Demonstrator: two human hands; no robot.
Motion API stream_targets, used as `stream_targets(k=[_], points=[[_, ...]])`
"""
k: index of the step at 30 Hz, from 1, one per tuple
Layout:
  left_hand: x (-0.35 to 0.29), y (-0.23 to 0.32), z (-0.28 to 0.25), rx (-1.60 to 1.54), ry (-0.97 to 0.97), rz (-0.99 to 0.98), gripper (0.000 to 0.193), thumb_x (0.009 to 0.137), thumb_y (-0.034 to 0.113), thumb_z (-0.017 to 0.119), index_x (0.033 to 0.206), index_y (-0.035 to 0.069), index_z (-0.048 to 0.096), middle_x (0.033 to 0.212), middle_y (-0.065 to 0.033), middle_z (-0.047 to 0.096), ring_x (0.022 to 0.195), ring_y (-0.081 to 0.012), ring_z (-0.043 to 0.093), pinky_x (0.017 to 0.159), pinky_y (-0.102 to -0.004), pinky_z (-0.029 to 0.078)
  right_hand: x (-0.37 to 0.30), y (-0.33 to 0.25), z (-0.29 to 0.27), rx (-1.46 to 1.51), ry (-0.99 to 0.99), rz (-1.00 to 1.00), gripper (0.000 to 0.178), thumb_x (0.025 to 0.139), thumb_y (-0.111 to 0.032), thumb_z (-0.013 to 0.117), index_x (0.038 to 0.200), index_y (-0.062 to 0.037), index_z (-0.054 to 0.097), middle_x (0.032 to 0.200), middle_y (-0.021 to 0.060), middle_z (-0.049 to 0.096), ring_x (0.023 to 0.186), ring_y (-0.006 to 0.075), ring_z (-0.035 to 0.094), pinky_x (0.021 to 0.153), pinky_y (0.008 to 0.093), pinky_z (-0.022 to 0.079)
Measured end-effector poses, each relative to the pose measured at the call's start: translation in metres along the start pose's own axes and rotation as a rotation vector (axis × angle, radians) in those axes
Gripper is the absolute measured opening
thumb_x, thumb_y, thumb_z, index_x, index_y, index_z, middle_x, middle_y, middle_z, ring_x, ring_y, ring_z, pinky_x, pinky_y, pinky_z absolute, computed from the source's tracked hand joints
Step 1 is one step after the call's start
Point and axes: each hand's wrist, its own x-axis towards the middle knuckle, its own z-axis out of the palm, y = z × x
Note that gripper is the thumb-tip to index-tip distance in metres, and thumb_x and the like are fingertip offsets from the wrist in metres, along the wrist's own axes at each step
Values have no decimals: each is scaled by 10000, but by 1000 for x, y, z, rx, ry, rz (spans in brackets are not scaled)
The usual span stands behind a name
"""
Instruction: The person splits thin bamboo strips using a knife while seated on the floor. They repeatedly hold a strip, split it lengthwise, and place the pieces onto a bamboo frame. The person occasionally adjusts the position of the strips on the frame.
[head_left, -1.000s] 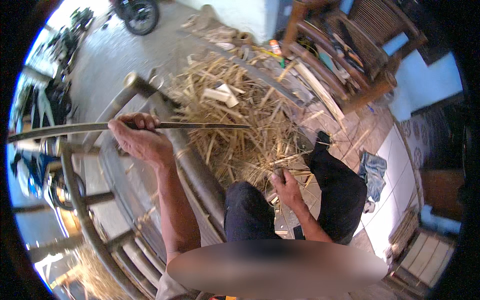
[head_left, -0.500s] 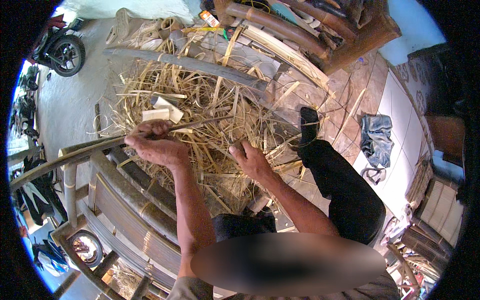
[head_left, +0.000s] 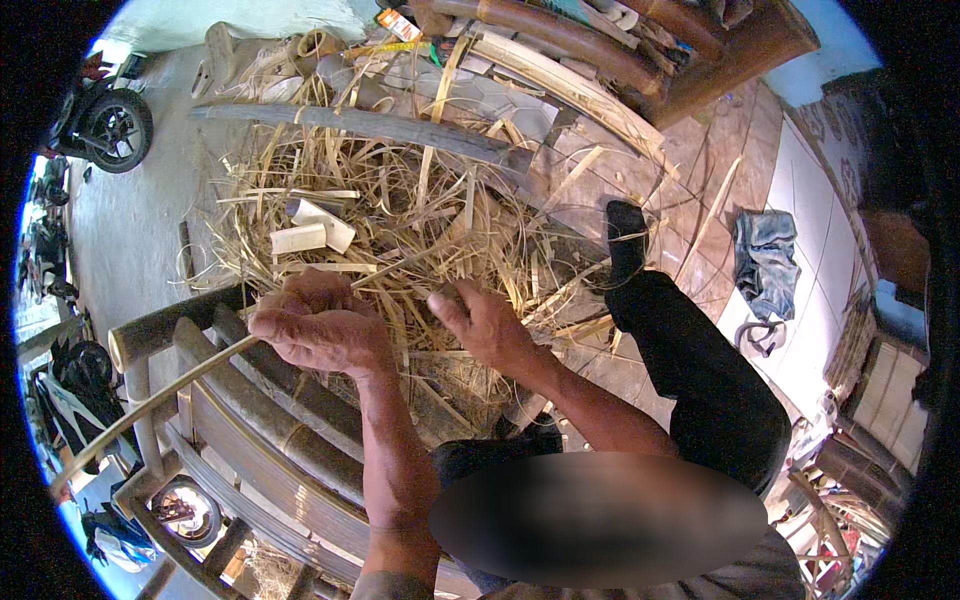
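My left hand (head_left: 318,325) is closed around a long, thin bamboo strip (head_left: 165,400). The strip slants from the lower left up through my fingers, and its short far end points toward the shavings. Close by on the right, my right hand (head_left: 480,325) is curled with its thumb up, apart from the left hand. What it grips, if anything, is hidden by the fingers. Beneath both hands lies a heap of pale bamboo shavings (head_left: 385,205), with two short cut bamboo pieces (head_left: 299,238) on top.
A bamboo bench (head_left: 280,425) stands at the left below my forearm. My outstretched leg (head_left: 690,350) lies to the right. Behind the shavings are a long grey plank (head_left: 360,125) and thick bamboo poles (head_left: 560,40). Folded jeans (head_left: 767,262) rest on white tiles; a motorcycle wheel (head_left: 118,130) shows at the far left.
My left hand has come down slightly and the strip's left end has swung lower. My right hand has moved left, closer to the left hand. The whole view has shifted a little.
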Motion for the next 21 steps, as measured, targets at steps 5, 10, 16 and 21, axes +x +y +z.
stream_targets(k=[5, 10, 16, 21], points=[[-2, -5, 1, -263, 46, -179, 615, 1016, 643, 263, 632, 167, 324, 489, 6, 394, 439, -90, 307, 423, -250, 238, -2, -1, -3, -9, 71, -92, 451, 978, -435, 575, 970, 15, 552, 640, 202, 583, 599, 388, 626, 569, 465, 469], [-1, -7, 2, -266, 50, -144, 610, 1011, 650, 273, 641, 165, 273, 486, 7, 364, 436, -87, 296, 419, -253, 227, -1, -3, -4, 20, -161, -148, 487, 981, -461, 557, 923, 23, 550, 661, 223, 582, 637, 399, 619, 591, 469, 461], [1, 1, 2, -37, 96, -193, 685, 998, 686, 155, 583, 166, 313, 466, 13, 350, 445, -100, 309, 445, -240, 285, 3, 6, 0, 21, 49, -97, 461, 962, -440, 586, 1012, 17, 547, 689, 228, 608, 658, 425, 633, 604, 496, 484], [3, 0, 3, 163, 95, -30, 717, 974, 727, 145, 557, 167, 309, 456, 13, 354, 453, -110, 317, 476, -248, 313, 6, 19, 10, -63, 61, 31, 462, 950, -474, 593, 1011, -16, 575, 693, 229, 609, 658, 399, 648, 616, 485, 494]])
